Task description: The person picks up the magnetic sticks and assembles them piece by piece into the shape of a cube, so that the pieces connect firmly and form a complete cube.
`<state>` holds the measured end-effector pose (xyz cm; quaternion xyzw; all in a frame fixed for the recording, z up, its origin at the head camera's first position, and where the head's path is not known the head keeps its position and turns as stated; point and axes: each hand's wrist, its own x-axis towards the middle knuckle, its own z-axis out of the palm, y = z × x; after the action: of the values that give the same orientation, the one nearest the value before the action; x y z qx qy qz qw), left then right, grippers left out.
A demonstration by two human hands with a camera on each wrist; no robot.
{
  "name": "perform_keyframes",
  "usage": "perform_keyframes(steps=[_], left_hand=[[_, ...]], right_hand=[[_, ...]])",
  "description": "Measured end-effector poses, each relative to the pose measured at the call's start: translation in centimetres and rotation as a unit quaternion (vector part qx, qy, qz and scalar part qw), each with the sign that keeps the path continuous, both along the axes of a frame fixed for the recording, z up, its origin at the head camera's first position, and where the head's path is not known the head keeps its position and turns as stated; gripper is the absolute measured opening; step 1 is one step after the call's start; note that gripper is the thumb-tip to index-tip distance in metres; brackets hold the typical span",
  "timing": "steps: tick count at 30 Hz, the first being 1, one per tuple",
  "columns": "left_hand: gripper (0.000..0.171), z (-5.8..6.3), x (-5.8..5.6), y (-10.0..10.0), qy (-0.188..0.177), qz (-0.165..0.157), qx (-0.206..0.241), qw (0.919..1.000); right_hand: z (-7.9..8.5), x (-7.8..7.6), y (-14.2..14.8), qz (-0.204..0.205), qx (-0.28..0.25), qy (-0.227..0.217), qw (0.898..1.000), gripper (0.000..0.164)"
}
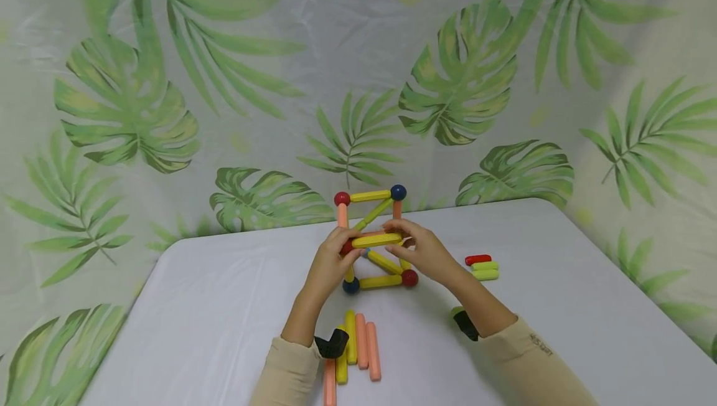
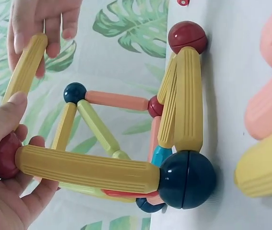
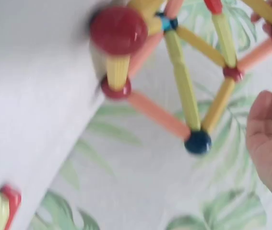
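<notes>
A frame of magnetic rods and balls stands on the table, with a red ball (image 1: 410, 278) and a dark blue ball (image 1: 351, 286) at its front bottom corners. My left hand (image 1: 326, 264) grips an upper red ball (image 2: 7, 154), its thumb against one end of a yellow rod (image 1: 376, 240). This rod runs across the front of the frame to my right hand (image 1: 427, 253), which holds the other end between fingers and thumb. From the gripped ball another yellow rod (image 2: 90, 167) leads down to the blue corner ball. Behind, a slanted green rod (image 3: 186, 81) braces the back.
Several loose rods lie nearer me on the white table (image 1: 224, 319), among them a pink rod (image 1: 373, 351) and a yellow rod (image 1: 351, 336). To the right lie a red rod (image 1: 478, 259) and two green rods (image 1: 485, 274). A leaf-patterned cloth (image 1: 358, 70) hangs behind the table.
</notes>
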<state>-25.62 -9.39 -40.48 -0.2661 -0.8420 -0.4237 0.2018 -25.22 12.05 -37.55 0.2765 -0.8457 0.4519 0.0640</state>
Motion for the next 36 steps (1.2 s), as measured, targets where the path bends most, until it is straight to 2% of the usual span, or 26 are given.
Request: perform_keyframes(steps=[3, 6, 9, 13, 15, 17, 20, 24, 27, 31, 33, 36], left_hand=[[0.027, -0.1, 0.0, 0.0, -0.009, 0.007, 0.004, 0.9999], [0.026, -0.2, 0.1, 0.0, -0.014, 0.006, 0.007, 0.9999], [0.026, -0.2, 0.1, -0.1, -0.013, 0.006, 0.009, 0.9999], [0.027, -0.3, 0.1, -0.1, -0.009, 0.007, 0.009, 0.9999], [0.027, -0.2, 0.1, -0.1, -0.011, 0.007, 0.01, 0.9999], [0.028, -0.2, 0.1, -0.1, -0.012, 0.005, 0.012, 0.9998], [0.03, -0.3, 0.1, -0.1, -0.014, 0.003, 0.017, 0.9997], [0.03, -0.3, 0.1, -0.1, -0.015, 0.0, 0.027, 0.9995], [0.029, -0.4, 0.0, -0.1, -0.016, -0.004, 0.032, 0.9994], [0.027, -0.4, 0.0, -0.1, -0.02, -0.008, 0.032, 0.9993], [0.026, -0.4, 0.0, -0.1, -0.023, -0.008, 0.03, 0.9993], [0.025, -0.4, 0.0, -0.1, -0.025, -0.007, 0.026, 0.9993]], right_hand=[[0.6, 1.2, 2.1, -0.011, 0.028, 0.021, 0.999, 0.04], [0.7, 2.9, 4.8, -0.017, 0.068, 0.014, 0.997, 0.043], [-0.2, 4.5, 7.2, -0.012, 0.119, -0.028, 0.992, 0.045], [-2.4, 6.0, 9.7, 0.018, 0.158, -0.125, 0.979, 0.045], [-3.5, 6.3, 10.4, 0.039, 0.169, -0.159, 0.972, 0.045], [-4.4, 6.3, 10.7, 0.055, 0.18, -0.173, 0.967, 0.042], [-5.2, 6.1, 10.7, 0.076, 0.193, -0.164, 0.964, 0.037], [-5.3, 5.6, 10.1, 0.061, 0.199, -0.14, 0.968, 0.036], [-4.7, 5.1, 9.6, 0.018, 0.165, -0.126, 0.978, 0.039], [-3.9, 3.8, 8.7, -0.022, 0.052, -0.107, 0.993, 0.041], [-3.6, 3.0, 8.0, -0.027, -0.009, -0.101, 0.995, 0.04], [-3.0, 1.7, 6.8, -0.027, -0.082, -0.106, 0.991, 0.039]])
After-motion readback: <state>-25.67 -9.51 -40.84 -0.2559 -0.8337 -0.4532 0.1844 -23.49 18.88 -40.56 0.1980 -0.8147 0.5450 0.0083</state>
